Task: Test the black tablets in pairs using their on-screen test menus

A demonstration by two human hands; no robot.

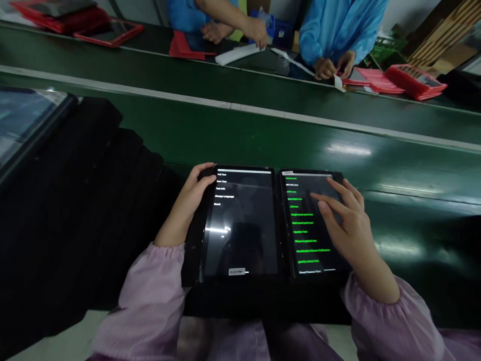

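**Steadying the left tablet [244,225] while I point over the right tablet [306,230]**

Nearest, the left tablet lies at twelve o'clock and the right tablet just beside it at one; both lit screens face me, presumably for easy reading. My left hand [193,193] grips the left tablet's outer edge, thumb at the bezel, likely to leave the menu uncovered. My right hand [349,225] grasps nothing; its fingers extend over a mostly green list, and I cannot tell whether a fingertip meets the glass. At ten o'clock stands a dark stack [108,200], apparently kept within reach. Beyond the green worktop [240,135], a co-worker's hand [256,34] holds a white strip [236,54] at twelve; at one, another's hand [325,69] works near red covers [415,82].
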